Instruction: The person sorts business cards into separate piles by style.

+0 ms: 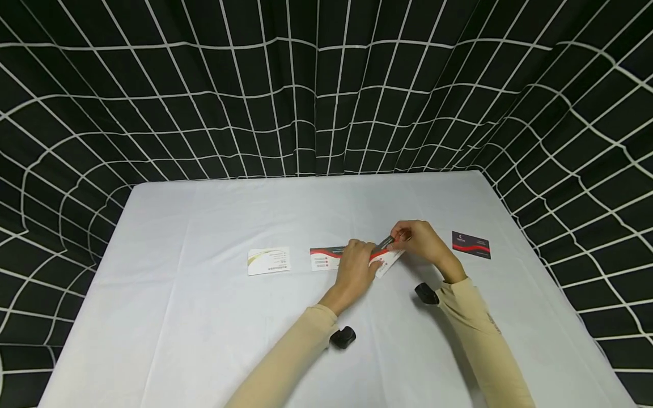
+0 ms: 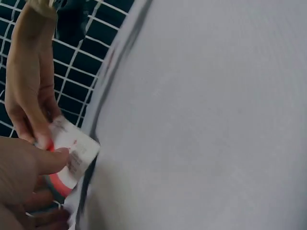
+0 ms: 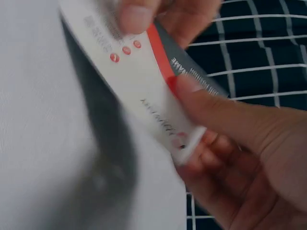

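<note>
A business card (image 3: 129,72), white with a red curve and a dark grey band, is held up between both hands in the right wrist view. My left hand (image 1: 355,266) pinches one end, thumb on the white printed face. At the other end my right hand (image 1: 420,241) grips it, its thumb (image 3: 211,105) lying over the red curve and the grey band. The left wrist view shows the same card (image 2: 79,153) tilted above the cloth. Just left of my left hand a similar red, white and dark card (image 1: 321,260) lies on the table, partly covered by the hand.
A white card with a gold curve (image 1: 268,262) lies farther left on the white-clothed table (image 1: 204,328). To the right of my right hand is a dark card with a red wave (image 1: 471,245). Black gridded curtain (image 1: 306,85) surrounds the back and sides.
</note>
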`<state>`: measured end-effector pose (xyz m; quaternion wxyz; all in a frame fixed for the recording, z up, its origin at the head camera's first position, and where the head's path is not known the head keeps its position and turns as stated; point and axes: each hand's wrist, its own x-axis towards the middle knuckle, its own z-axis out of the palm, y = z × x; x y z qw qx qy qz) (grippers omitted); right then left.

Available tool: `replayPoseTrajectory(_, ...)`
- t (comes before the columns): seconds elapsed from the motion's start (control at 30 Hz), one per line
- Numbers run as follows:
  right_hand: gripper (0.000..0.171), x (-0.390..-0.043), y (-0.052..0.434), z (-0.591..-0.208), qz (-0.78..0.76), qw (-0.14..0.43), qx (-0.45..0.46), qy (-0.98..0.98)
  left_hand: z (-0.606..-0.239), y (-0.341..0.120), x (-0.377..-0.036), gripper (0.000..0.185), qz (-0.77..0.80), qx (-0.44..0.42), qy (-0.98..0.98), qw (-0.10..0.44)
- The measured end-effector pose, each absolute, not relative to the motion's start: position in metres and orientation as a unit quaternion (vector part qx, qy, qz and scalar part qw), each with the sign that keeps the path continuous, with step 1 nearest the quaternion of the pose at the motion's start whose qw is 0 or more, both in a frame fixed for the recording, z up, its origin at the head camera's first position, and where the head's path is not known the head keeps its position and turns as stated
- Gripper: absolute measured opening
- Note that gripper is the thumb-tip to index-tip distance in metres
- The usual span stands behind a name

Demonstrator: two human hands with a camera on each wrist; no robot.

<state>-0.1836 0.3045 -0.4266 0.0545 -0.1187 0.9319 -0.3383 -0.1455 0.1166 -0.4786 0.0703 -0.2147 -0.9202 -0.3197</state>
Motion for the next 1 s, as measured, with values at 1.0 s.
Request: replayPoseTrajectory(1.0,0.036,-0.175,0.201,-0.462,-0.262,0.074,0.008,0.962,-0.473,0.025,-0.153,0.029,-0.306,-0.008,-0.949,0.072)
